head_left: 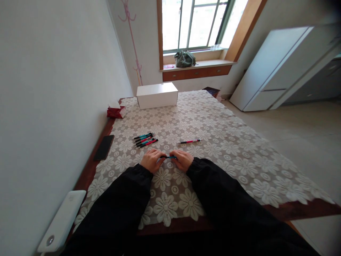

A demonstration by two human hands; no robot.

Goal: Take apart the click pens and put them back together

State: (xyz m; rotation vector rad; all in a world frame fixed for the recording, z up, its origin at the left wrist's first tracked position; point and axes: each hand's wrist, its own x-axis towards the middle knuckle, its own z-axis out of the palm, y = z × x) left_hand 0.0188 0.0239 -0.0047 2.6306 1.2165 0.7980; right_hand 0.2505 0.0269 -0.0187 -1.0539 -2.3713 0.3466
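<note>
Both my hands meet over the lace tablecloth near the front of the table, with a blue and black pen (172, 156) stretched between them. My left hand (152, 160) is closed on its black end. The blue end is pinched by my right hand (182, 159). Whether the pen is whole or in two parts is too small to tell. Beyond my left hand lies a group of several pens (145, 140), black with teal or red, side by side. A single red and black pen (190, 141) rests beyond my right hand.
A white box (157, 96) stands at the table's far end, with a red tissue pack (116, 111) to its left. A black phone (103, 147) lies at the left edge. Nearer, a white device (62, 220) sits against the wall. The floral tablecloth (229, 142) covers the table.
</note>
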